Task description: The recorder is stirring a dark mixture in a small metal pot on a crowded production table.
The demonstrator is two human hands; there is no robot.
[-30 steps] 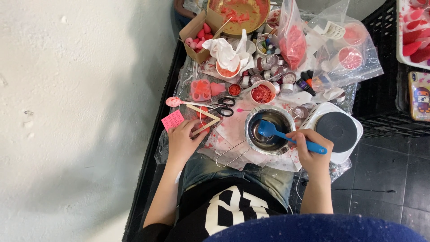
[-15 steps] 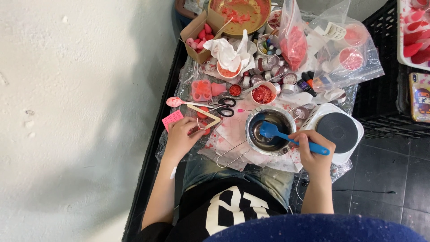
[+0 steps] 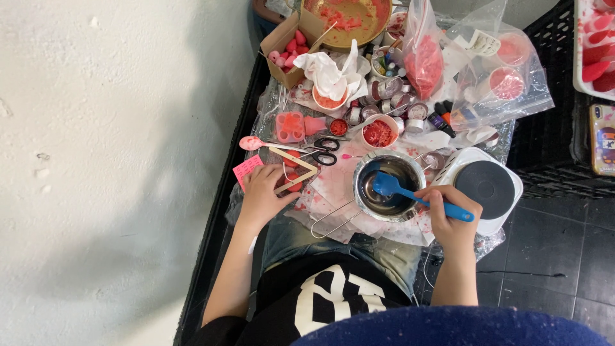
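Two hands at work: right hand clenched on blue spatula in steel pot, left hand pressing wooden sticks; unsteadied, risks tipping leftward.

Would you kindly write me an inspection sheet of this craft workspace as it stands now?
Surface: plastic sheet stained pink, over a black crate.
Job's things: metal pot with the blue spatula head inside; wooden sticks at the left hand.
Clutter: scissors, pink spoon, red-filled cup, plastic bags, small tins.
Grippers: right hand grips the spatula; left hand rests on the sticks.
Cables: nothing seen.
Surroundings: white hotplate, white wall, dark tiled floor.
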